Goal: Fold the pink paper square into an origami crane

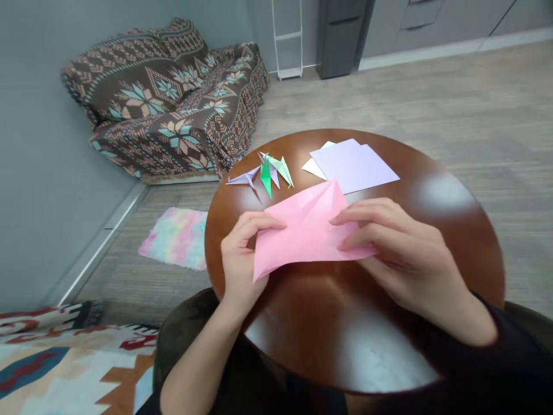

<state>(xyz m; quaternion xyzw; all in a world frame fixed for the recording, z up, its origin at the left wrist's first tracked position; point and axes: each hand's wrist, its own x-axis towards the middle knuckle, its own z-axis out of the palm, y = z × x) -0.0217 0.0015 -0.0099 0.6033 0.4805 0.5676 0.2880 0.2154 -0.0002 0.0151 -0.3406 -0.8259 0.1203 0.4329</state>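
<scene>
A creased sheet of pink paper (302, 230) is held up over the round table between my two hands. My left hand (244, 248) pinches its left edge, thumb or finger lying on top and the rest beneath. At the right side, my right hand (401, 248) grips the sheet with fingers on its upper face; its thumb is mostly hidden. The paper bends, with a raised fold near its far corner. Beyond it stand several folded paper cranes: a green crane (265, 176), a pale green crane (283, 170) and a lilac crane (246, 177), bunched together.
Lilac paper sheets (356, 164) overlap a pale green sheet (314, 168) at the table's far side. The glossy brown round table (449, 230) has a curved edge. A sofa (173, 109) with a patterned cover stands back left, and a fluffy pastel mat (177, 237) lies on the floor.
</scene>
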